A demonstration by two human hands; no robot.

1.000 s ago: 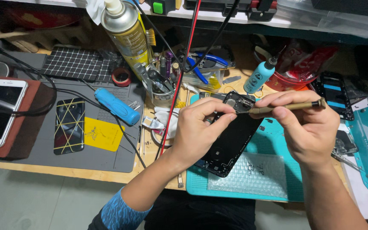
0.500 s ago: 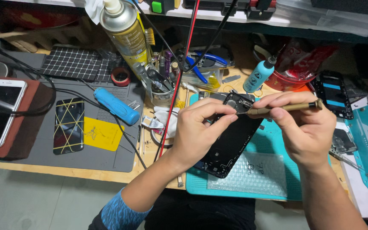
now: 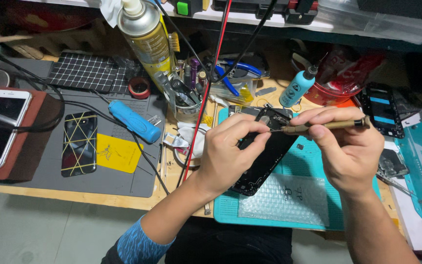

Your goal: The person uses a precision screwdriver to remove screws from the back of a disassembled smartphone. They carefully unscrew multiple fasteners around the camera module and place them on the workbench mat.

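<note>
The left hand (image 3: 230, 156) grips the black phone housing (image 3: 262, 164) by its upper edge, fingers curled over the rim. The housing is raised off the teal mat (image 3: 230, 210) and tilted, its long axis running from low beside the left wrist up and away toward the right hand's fingertips. The right hand (image 3: 350, 149) is closed round a slim brass-coloured screwdriver (image 3: 326, 125), pinched between thumb and fingers. The screwdriver lies nearly level, handle end out past the right knuckles, tip pointing toward the left hand and meeting the top end of the housing.

Under both hands the mat carries a patch of bubble wrap (image 3: 284, 200). Beyond the left hand stands a clear cup (image 3: 186, 105) crowded with upright tools; just what each one is cannot be told. Farther beyond it rises a tall yellow spray can (image 3: 150, 41). Beyond the right hand's fingers stands a small blue bottle (image 3: 296, 88) with a dark nozzle. Well out from the left hand, on the grey mat (image 3: 118, 183) on the worktop (image 3: 74, 195), lie a blue cylinder (image 3: 134, 121), a dark phone with yellow lines (image 3: 79, 144) and a yellow sheet (image 3: 118, 152).
</note>
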